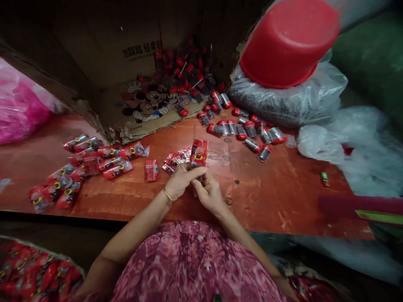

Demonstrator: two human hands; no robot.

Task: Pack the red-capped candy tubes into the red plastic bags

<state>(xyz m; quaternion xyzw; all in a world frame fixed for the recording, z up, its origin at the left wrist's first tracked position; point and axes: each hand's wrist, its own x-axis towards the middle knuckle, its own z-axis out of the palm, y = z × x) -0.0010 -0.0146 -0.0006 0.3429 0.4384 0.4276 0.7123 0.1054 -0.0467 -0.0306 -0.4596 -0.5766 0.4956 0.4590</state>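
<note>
My left hand (181, 180) and my right hand (208, 191) meet over the front of the table, both closed on one red printed packet (199, 153). The packet stands up from my fingers; its lower end is hidden by them. Just beyond my left hand lie several flat red packets (176, 158), and a single red packet (151, 170) rests to their left. Farther left are filled packets (116, 168) in a loose heap. Small clear jars with red lids (252, 144) and dark contents lie scattered beyond my right hand.
An open cardboard box (138, 134) at the back holds more red-lidded jars. A red bucket (289, 46) sits on a plastic bag (283, 105) at back right. Pink bags (22, 105) are at left, clear plastic (371, 147) at right. A sack of red packets (34, 272) stands below the table (277, 197).
</note>
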